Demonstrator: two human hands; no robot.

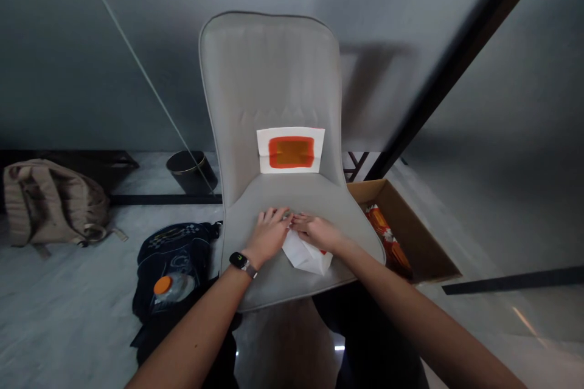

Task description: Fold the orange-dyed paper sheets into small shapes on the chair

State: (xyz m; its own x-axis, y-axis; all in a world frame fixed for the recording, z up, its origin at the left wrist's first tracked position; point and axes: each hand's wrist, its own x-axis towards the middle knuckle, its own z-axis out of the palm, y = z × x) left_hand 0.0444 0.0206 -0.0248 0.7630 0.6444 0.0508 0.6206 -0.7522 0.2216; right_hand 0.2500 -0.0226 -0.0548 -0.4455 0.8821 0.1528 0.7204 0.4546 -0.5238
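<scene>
One grey padded chair [269, 67] | atop it, one white paper packet [305, 255] | your left hand [269, 232], right hand [317, 231] touching; finger grip unclear

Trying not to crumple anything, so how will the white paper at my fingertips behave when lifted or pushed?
The paper looks thin and folded, so it should be light and may bend easily. Its creases might add some stiffness. The seat looks smooth, so pushing could slide it.
</scene>
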